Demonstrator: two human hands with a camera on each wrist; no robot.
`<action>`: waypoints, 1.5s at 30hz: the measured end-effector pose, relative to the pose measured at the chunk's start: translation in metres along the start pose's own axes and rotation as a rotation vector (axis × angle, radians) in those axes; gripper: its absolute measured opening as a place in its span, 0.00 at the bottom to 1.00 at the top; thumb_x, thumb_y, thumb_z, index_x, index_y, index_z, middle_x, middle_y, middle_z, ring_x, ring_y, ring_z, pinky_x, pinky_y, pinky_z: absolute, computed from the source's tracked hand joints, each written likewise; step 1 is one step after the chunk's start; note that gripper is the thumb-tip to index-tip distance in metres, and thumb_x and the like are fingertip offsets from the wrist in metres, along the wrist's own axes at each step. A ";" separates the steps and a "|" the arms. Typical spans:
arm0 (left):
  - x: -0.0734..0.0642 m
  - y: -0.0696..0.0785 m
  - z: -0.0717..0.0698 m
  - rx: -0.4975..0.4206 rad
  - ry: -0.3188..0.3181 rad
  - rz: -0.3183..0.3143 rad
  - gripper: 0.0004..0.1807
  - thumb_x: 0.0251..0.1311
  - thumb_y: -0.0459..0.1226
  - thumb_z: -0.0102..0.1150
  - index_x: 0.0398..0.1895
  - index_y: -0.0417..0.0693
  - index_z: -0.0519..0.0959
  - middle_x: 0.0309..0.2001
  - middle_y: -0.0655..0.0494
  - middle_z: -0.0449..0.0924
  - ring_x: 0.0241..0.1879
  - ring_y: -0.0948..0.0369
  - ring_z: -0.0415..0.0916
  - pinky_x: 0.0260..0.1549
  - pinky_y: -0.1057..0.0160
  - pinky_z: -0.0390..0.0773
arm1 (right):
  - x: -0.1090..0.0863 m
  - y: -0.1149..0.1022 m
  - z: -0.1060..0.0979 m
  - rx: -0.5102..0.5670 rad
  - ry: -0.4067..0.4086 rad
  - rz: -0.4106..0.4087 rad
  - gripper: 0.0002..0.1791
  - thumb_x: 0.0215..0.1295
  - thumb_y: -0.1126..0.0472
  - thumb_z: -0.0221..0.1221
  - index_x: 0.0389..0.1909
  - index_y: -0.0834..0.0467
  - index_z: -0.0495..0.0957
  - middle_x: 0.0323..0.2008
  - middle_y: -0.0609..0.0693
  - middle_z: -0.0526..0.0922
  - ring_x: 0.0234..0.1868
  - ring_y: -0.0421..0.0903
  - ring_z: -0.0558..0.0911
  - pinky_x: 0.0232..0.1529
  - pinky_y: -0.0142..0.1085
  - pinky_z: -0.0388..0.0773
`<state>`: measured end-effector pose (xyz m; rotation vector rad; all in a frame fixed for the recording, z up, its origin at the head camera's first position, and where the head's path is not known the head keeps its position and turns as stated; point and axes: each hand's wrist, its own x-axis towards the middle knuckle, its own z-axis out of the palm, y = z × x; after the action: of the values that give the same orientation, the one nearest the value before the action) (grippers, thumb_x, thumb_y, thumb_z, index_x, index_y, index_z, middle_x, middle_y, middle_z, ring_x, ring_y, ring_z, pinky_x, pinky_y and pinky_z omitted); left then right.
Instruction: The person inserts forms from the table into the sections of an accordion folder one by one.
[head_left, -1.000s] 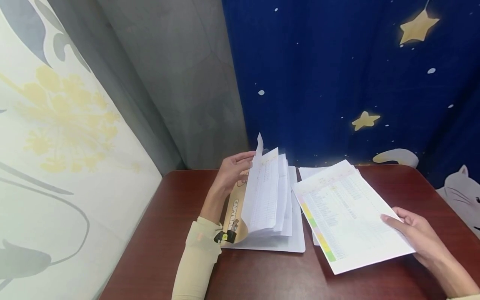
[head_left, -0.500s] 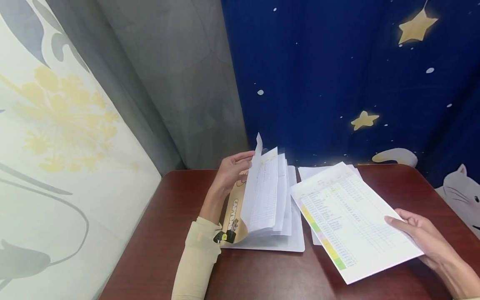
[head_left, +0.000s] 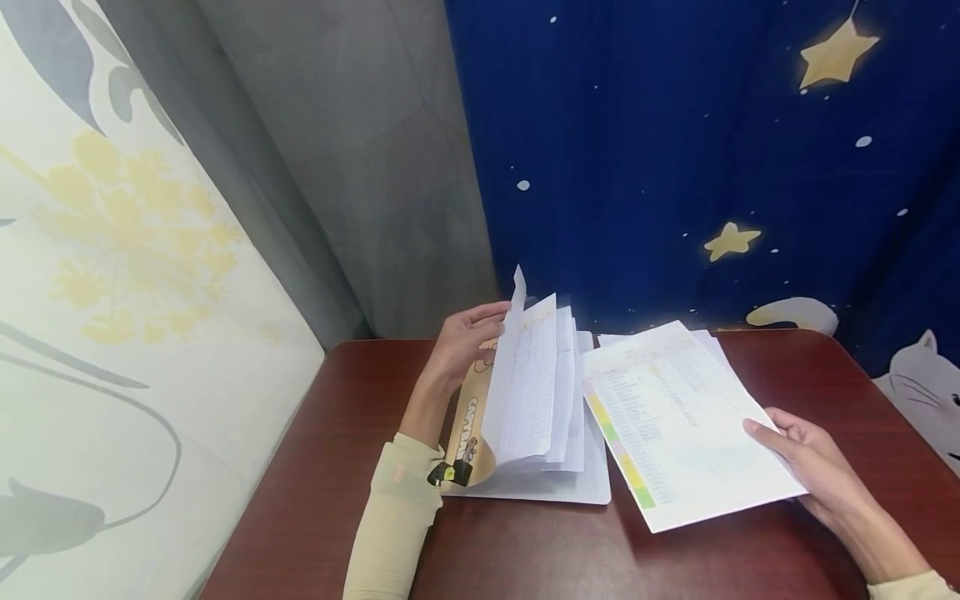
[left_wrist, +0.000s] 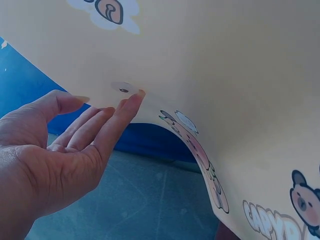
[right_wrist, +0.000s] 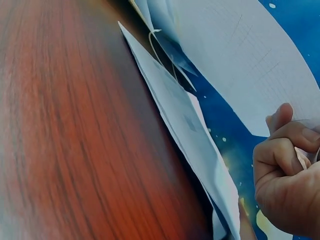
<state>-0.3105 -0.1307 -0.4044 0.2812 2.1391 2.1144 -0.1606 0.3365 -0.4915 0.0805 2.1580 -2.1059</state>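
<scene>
A tan document folder (head_left: 467, 408) with cartoon animals stands partly opened at the table's middle, printed sheets (head_left: 534, 387) fanned inside it. My left hand (head_left: 461, 343) is at its raised cover, fingers extended. In the left wrist view, a fingertip touches the tan cover (left_wrist: 240, 75) beside a small pale disc, with the thumb apart from it. My right hand (head_left: 813, 458) pinches a printed sheet (head_left: 690, 433) by its lower right side, thumb on top. The sheet has a coloured strip along its left edge and is held tilted above the table. Whether several sheets are gripped, I cannot tell.
Other white papers (head_left: 716, 346) lie behind the held sheet, mostly hidden by it. A thin string (right_wrist: 155, 47) shows near the papers in the right wrist view. The brown table (head_left: 360, 400) meets a blue curtain (head_left: 637, 167) at the back and a pale patterned panel (head_left: 225, 350) at left.
My right hand and its sheet first shift slightly right and toward me, then back left and away. The left hand and folder stay where they were.
</scene>
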 end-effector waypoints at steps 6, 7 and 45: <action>0.000 0.002 0.001 0.005 -0.001 -0.002 0.23 0.67 0.33 0.61 0.65 0.51 0.83 0.59 0.55 0.88 0.47 0.57 0.87 0.30 0.62 0.76 | 0.008 0.000 0.011 0.036 0.032 0.009 0.10 0.79 0.56 0.59 0.56 0.45 0.75 0.37 0.41 0.93 0.33 0.44 0.93 0.33 0.40 0.88; 0.000 0.002 0.001 0.006 0.000 -0.002 0.23 0.67 0.33 0.61 0.65 0.51 0.83 0.59 0.55 0.88 0.47 0.57 0.87 0.30 0.62 0.76 | 0.009 0.000 0.013 0.037 0.041 0.009 0.11 0.79 0.55 0.59 0.57 0.46 0.73 0.37 0.40 0.93 0.34 0.43 0.93 0.33 0.39 0.88; -0.001 0.000 0.002 0.006 0.007 -0.002 0.22 0.68 0.34 0.62 0.64 0.53 0.83 0.62 0.53 0.86 0.51 0.57 0.86 0.39 0.62 0.84 | 0.036 0.009 0.097 -0.093 0.205 0.042 0.33 0.82 0.43 0.52 0.72 0.65 0.64 0.30 0.30 0.89 0.32 0.33 0.89 0.33 0.32 0.85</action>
<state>-0.3088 -0.1291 -0.4046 0.2719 2.1490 2.1114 -0.1904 0.2382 -0.5070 0.3441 2.3409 -2.0518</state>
